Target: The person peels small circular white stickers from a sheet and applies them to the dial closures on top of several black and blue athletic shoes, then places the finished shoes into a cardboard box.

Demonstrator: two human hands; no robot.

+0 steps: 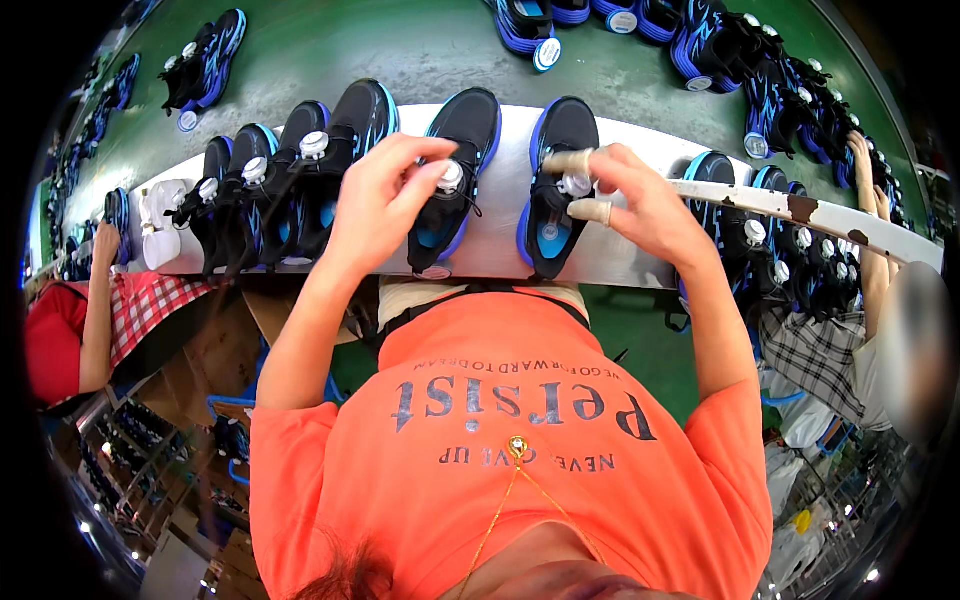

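Two black sports shoes with blue and purple soles lie side by side before me, toes pointing away. My left hand [385, 195] is at the left shoe [468, 125], thumb and forefinger closed at the white round dial [450, 177] on its tongue. At the right shoe [570, 125], my right hand [640, 200] has its thumb and forefinger, both in beige finger covers, on either side of another white dial [575, 185]. The fingers hide part of this dial. Blue insoles show inside both shoes.
Several similar shoes [360, 115] line the pale bench [400, 262] at left, more [712, 168] at right. A chipped white bar [800, 207] crosses on the right. Beyond runs a green surface [420, 50] bearing further shoes. Co-workers' arms [98, 310] reach in at both sides.
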